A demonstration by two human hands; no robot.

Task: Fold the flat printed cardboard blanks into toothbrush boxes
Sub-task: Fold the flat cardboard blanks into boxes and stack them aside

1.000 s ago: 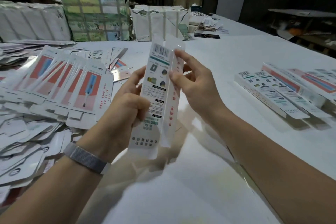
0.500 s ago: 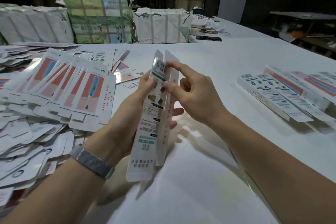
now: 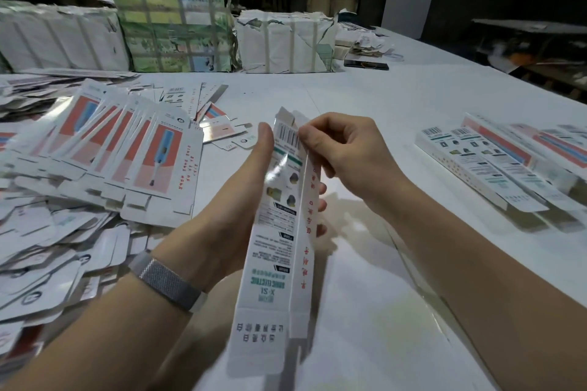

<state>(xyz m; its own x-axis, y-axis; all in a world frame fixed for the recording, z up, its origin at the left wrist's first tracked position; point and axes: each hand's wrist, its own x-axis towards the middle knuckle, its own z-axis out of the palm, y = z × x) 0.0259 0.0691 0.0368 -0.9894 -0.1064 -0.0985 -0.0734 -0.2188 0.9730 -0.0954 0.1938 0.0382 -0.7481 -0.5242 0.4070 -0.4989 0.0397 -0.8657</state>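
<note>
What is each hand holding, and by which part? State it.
Both hold one half-folded box. The left hand grips its long middle from behind; the right hand pinches the top edge beside the barcode.

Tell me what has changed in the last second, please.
The right hand slid up the box blank and now pinches its top corner beside the barcode. The left hand kept gripping the blank while it squared up. The flat blanks and folded boxes stayed put.

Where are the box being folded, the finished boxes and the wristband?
box (image 3: pixel 279 241): head view, printed back panel.
finished boxes (image 3: pixel 495 165): head view, top face of one.
wristband (image 3: pixel 168 279): head view, mesh strap on the wrist.
</note>
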